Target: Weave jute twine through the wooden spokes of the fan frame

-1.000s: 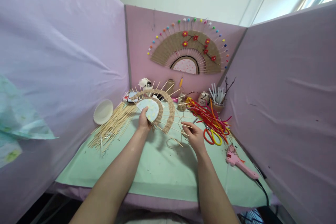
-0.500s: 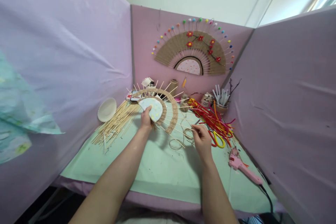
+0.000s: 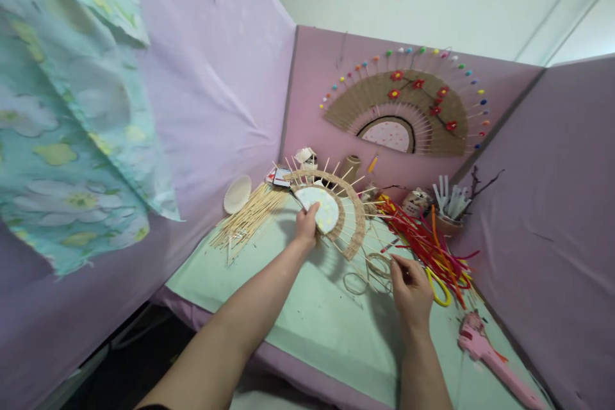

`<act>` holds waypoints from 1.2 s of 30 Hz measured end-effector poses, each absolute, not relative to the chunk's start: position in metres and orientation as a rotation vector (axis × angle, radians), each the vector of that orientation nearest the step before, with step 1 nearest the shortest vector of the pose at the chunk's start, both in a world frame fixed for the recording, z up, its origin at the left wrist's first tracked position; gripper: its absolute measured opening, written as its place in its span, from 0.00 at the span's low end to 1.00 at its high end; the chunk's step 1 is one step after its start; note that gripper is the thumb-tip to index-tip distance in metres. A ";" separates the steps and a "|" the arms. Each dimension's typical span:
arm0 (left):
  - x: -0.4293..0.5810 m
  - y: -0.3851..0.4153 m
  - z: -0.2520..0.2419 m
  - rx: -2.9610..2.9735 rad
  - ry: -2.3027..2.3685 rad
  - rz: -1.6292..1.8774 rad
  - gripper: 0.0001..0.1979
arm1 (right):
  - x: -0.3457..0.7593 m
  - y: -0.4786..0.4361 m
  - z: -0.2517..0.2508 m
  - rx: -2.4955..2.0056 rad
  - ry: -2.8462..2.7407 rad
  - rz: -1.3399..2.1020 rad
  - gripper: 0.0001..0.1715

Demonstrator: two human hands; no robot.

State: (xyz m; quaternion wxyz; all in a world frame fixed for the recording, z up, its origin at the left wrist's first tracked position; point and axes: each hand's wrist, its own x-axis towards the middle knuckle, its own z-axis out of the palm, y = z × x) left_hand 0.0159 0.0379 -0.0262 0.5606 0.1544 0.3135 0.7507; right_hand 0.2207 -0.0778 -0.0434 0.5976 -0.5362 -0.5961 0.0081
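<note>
My left hand [image 3: 307, 223] grips a half-made woven fan [image 3: 356, 221] by its pale, patterned half-round base, thumb on the front face. Thin wooden sticks spread out from that base, with two bands of brown twine woven across them. At the fan's lower right, my right hand [image 3: 412, 288] is closed in a pinch on the twine; the strand between the fingertips is partly hidden. Loose loops of twine [image 3: 355, 283] lie on the table beside the right hand, below the fan's stick ends.
Loose wooden sticks [image 3: 250, 218] and a pale dish [image 3: 237, 195] are left of the fan. Red pipe cleaners [image 3: 423, 237], yellow-handled scissors [image 3: 441, 291] and a pink glue gun [image 3: 494, 359] lie right. A finished fan [image 3: 408, 102] hangs behind; floral cloth [image 3: 81, 160] hangs left.
The view has turned left, so the scene sits further right and more floral cloth shows. My left hand still holds the fan; my right hand stays pinched near its lower right.
</note>
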 end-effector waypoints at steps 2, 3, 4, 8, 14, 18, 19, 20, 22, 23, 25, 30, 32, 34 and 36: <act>0.021 0.035 -0.028 0.363 0.734 1.756 0.10 | 0.221 -0.078 -0.045 -1.269 -1.361 0.074 0.16; 0.024 0.033 -0.029 0.363 0.728 1.745 0.10 | 0.221 -0.078 -0.046 -1.287 -1.345 0.104 0.17; 0.027 0.032 -0.030 0.363 0.720 1.734 0.10 | 0.222 -0.078 -0.047 -1.306 -1.329 0.130 0.18; 0.033 0.029 -0.029 0.361 0.666 1.695 0.13 | 0.227 -0.081 -0.049 -1.369 -1.257 0.139 0.20; 0.029 0.026 -0.020 0.319 0.623 1.656 0.11 | 0.235 -0.080 -0.054 -1.351 -0.961 0.340 0.23; 0.026 0.029 -0.017 0.277 0.611 1.621 0.11 | 0.230 -0.075 -0.053 -1.133 -0.797 0.602 0.20; 0.025 0.030 -0.017 0.271 0.605 1.609 0.11 | 0.228 -0.074 -0.052 -1.091 -0.782 0.636 0.19; 0.025 0.030 -0.017 0.267 0.598 1.594 0.11 | 0.227 -0.073 -0.051 -1.053 -0.774 0.661 0.19; 0.025 0.032 -0.016 0.269 0.578 1.555 0.10 | 0.226 -0.071 -0.047 -1.001 -0.778 0.690 0.19; 0.026 0.033 -0.016 0.272 0.567 1.535 0.09 | 0.226 -0.071 -0.046 -0.979 -0.787 0.706 0.19; 0.026 0.033 -0.015 0.285 0.544 1.489 0.09 | 0.227 -0.070 -0.043 -0.925 -0.798 0.741 0.21; 0.028 0.030 -0.016 0.318 0.495 1.375 0.06 | 0.226 -0.074 -0.040 -0.821 -0.848 0.753 0.31; 0.029 0.029 -0.016 0.322 0.489 1.335 0.05 | 0.224 -0.076 -0.040 -0.818 -0.901 0.796 0.36; 0.031 0.028 -0.017 0.317 0.491 1.314 0.05 | 0.222 -0.077 -0.040 -0.826 -0.947 0.874 0.40; 0.033 0.027 -0.016 0.297 0.495 1.314 0.07 | 0.221 -0.078 -0.039 -0.811 -0.962 0.940 0.44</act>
